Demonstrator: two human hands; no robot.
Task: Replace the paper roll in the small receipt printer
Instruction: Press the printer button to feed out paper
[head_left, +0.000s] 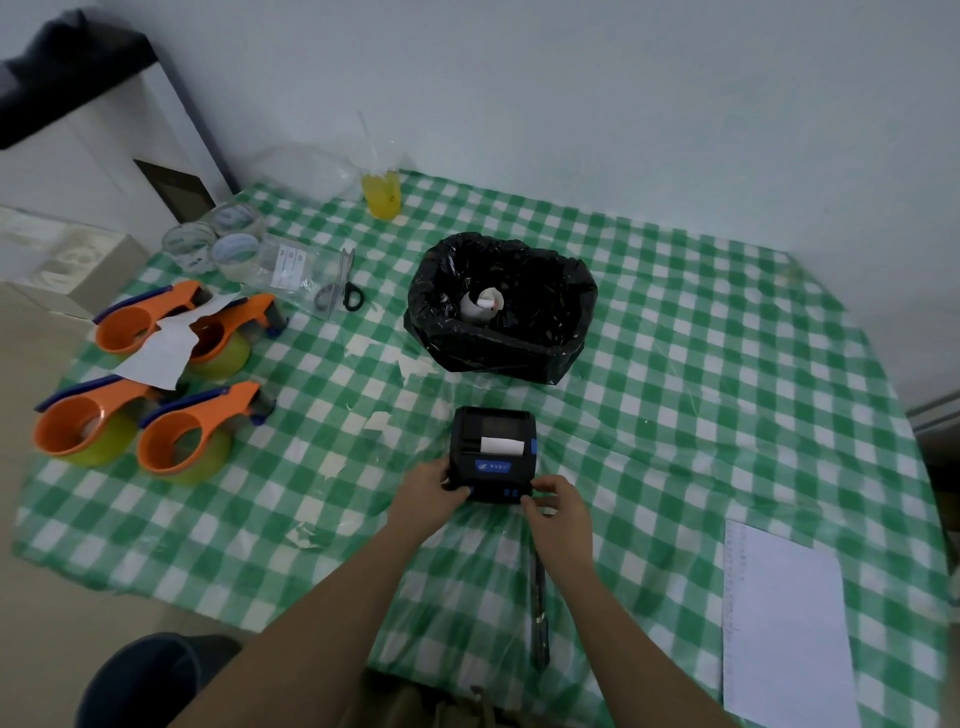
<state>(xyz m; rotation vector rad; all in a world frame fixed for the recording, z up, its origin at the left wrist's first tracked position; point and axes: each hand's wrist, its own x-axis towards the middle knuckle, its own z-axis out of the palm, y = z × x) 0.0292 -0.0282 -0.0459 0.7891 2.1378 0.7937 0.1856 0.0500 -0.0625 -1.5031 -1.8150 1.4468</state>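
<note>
Left hand (434, 486) and right hand (556, 501) each grip a near corner of the black receipt printer (491, 454), which sits on the checked counter (675, 364); white paper (500, 445) shows at its slot. Beyond it, a bin bag (501, 306) contains a spent roll (483, 304)

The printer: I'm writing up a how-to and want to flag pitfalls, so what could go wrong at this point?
1. The printer sits on a loose, wrinkled plastic tablecloth; with the left hand and right hand gripping only its near corners, it might slide.
2. A short paper tab shows at the slot; it could jam or slip back inside.
3. The bin stands close behind and might get bumped.
</note>
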